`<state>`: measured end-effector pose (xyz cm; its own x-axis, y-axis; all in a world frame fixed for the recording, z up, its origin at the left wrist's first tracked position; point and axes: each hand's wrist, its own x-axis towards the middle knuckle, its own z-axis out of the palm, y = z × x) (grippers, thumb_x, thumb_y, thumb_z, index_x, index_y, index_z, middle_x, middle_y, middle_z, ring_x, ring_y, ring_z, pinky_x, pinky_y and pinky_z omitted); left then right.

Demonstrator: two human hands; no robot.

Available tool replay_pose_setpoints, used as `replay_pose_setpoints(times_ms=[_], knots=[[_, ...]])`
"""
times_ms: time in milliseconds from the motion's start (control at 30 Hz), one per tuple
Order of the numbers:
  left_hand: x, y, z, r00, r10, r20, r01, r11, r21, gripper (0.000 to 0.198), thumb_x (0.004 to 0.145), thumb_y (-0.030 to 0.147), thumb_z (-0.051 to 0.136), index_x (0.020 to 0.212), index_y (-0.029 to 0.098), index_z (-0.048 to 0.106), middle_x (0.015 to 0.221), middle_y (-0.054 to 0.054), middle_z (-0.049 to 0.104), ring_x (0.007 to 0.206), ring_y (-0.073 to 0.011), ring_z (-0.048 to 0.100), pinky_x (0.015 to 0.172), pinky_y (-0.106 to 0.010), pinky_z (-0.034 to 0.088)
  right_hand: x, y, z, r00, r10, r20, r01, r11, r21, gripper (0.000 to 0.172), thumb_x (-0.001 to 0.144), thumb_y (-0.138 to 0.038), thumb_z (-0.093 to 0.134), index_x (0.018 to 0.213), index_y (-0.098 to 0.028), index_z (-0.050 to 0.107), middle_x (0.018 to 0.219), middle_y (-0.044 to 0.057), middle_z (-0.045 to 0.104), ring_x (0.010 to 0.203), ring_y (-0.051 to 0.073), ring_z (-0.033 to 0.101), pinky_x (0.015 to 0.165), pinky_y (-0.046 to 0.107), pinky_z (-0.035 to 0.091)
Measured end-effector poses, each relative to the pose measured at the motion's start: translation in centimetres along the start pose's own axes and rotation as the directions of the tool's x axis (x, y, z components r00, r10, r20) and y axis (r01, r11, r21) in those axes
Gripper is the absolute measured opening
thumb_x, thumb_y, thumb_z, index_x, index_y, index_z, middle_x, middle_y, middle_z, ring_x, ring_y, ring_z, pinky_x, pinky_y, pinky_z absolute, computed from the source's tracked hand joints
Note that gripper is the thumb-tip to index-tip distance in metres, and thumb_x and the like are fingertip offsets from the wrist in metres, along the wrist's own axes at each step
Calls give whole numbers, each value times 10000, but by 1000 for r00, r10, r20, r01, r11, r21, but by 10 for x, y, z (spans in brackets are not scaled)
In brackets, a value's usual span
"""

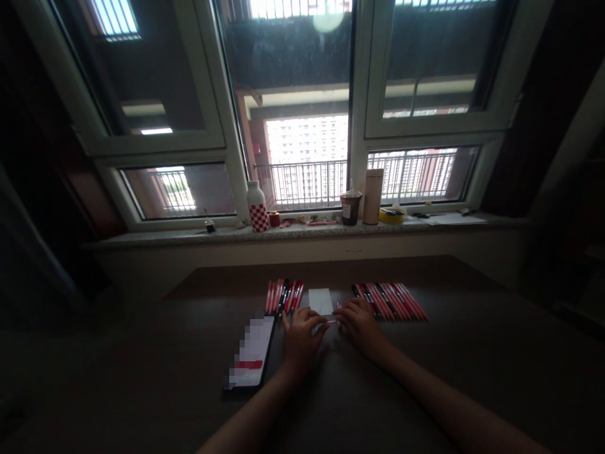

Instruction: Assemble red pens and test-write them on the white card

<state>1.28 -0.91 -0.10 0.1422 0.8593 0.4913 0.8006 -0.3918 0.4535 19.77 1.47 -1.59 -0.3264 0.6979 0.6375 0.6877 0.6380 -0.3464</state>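
Observation:
My left hand (pixel 301 337) and my right hand (pixel 360 325) meet over the dark table (pixel 142 378), fingers curled and pinched round a thin pen (pixel 332 321) held between them. Just beyond the fingertips lies a small white card (pixel 321 301). A row of several red and black pens (pixel 283 296) lies to the left of the card. A longer row of red pens (pixel 390 301) lies to its right, by my right hand.
A phone (pixel 250 353) with a lit screen lies left of my left hand. On the windowsill (pixel 165 238) stand a red-checked white bottle (pixel 257 207), a drink cup (pixel 350 208), a tall beige tumbler (pixel 373 196) and small items.

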Motion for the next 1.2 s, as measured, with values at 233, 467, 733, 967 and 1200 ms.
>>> replay_pose_setpoints(times_ms=[233,467,733,967,1200], knots=[[0,3,-4,999,-49,-12,50,998,43,152,835,351,552,858,300,693,1007,-13,655,1094,-246,521,1066,-636,62,-1,5,2,999,32,-20,-32,999,-26,311,861,-71,451,1035,-217,663,958,81,630,973,241,479,871,413,404],[-1,3,-4,998,-55,-32,56,997,61,175,842,351,532,844,283,693,997,-23,644,1056,-231,523,1081,-614,64,-3,6,5,1000,11,25,-9,997,-75,336,823,-44,492,995,-252,693,1031,76,613,1035,247,471,894,432,398],[0,5,-6,997,-74,-19,75,995,64,160,837,340,538,852,278,684,992,-22,645,1051,-230,524,1074,-617,95,-4,8,8,996,37,77,-29,994,-105,231,819,-101,564,889,-270,704,1101,62,598,1075,253,452,906,431,383],[0,6,-5,996,-82,-24,83,995,53,169,841,333,529,855,274,687,987,-28,644,1045,-232,522,1077,-609,97,-4,11,9,996,20,90,-14,998,-68,138,831,-163,589,857,-253,691,1086,58,602,1052,243,463,895,420,389],[-1,4,-4,996,-81,-42,84,994,65,169,842,339,526,854,280,684,983,-23,640,1037,-226,529,1074,-597,123,-4,12,11,997,27,67,-23,998,-51,159,842,-132,565,889,-235,676,1073,62,600,1042,241,462,881,402,400]])
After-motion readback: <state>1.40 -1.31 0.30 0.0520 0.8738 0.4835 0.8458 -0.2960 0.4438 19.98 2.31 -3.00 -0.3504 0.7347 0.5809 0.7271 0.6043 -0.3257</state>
